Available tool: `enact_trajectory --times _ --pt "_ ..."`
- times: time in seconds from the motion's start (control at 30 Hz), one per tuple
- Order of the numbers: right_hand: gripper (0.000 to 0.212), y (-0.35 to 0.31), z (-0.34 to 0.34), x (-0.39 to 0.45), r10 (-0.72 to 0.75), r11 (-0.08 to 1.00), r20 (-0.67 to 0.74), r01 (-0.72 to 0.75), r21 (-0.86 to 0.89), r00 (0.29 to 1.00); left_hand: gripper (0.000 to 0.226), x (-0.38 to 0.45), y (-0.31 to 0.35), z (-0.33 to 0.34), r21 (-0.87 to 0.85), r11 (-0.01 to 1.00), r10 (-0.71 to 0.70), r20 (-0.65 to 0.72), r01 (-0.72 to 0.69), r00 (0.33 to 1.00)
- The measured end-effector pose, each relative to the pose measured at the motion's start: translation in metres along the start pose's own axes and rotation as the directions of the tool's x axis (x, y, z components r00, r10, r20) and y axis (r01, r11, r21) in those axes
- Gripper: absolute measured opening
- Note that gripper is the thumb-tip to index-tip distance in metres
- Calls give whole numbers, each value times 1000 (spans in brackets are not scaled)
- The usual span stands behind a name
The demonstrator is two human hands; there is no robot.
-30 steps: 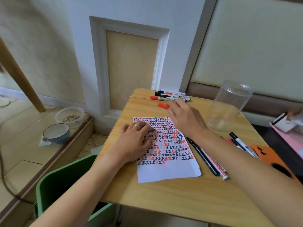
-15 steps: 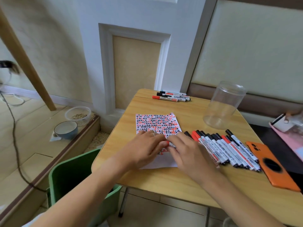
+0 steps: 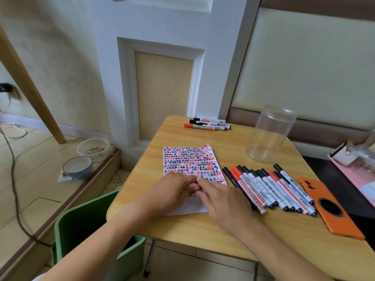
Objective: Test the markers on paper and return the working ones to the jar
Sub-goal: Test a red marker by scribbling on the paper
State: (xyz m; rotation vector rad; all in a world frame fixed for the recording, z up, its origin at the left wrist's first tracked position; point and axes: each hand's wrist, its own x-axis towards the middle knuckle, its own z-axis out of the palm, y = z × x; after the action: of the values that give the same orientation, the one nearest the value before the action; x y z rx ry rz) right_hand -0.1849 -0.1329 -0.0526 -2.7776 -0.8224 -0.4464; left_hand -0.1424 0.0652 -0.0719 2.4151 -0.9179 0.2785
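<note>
Wood-grain counter (image 3: pixel 203 230) fills the lower half of the view, set against a pale panelled wall, with a green chair (image 3: pixel 81 230) tucked in at its near left edge. Nearest on it, the two hands meet over the bottom of the paper (image 3: pixel 190 161). The left hand (image 3: pixel 174 189) and the right hand (image 3: pixel 221 199) have their fingertips curled together around a small red piece, which looks like a marker or its cap (image 3: pixel 199 187); most of it is hidden, so I cannot tell which hand does the gripping or whether the cap is going on or off.

The sheet is already crowded with rows of red and black test marks almost down to where the hands are, leaving only a blank strip at the near end. That suggests plenty of testing is behind this point.

Just right of the paper lies a row of markers (image 3: pixel 269 189), red and black, side by side, with an orange phone (image 3: pixel 328 207) just beyond their right end. Farther back, the clear jar (image 3: pixel 269 134) stands upright and appears to hold nothing, so no working marker has gone back in yet. At the far edge of the counter sits a small separate group of markers (image 3: pixel 207 124), perhaps sorted apart, though from here I cannot say whether those are rejects or untested.

Judged this way, the returning step is wholly left to do.
</note>
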Motion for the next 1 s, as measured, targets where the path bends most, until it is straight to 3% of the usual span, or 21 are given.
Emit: enact_trajectory --times 0.23,0.5,0.67,0.77,0.87,1.0 --pt "34 -1 4 3 -9 1000 -101 6 -31 995 43 0 -2 -4 -83 996 36 -34 -39 999" --pt "35 -1 5 4 -24 995 -146 9 -103 989 43 2 -3 -2 -113 992 45 -40 -49 998" --pt "39 8 4 8 -6 993 -178 -16 -121 984 31 5 -4 -6 -89 994 51 -78 -58 996" --pt "46 5 1 8 81 997 -59 -82 -11 995 37 6 -5 -7 -22 998 63 -57 -64 996" --pt "34 6 7 5 141 990 -28 -141 -2 990 34 6 -13 -12 16 999 46 -39 -45 998" --pt "33 11 17 0 116 989 -96 -124 -82 989 21 9 -25 -16 43 996 -63 -187 72 980"
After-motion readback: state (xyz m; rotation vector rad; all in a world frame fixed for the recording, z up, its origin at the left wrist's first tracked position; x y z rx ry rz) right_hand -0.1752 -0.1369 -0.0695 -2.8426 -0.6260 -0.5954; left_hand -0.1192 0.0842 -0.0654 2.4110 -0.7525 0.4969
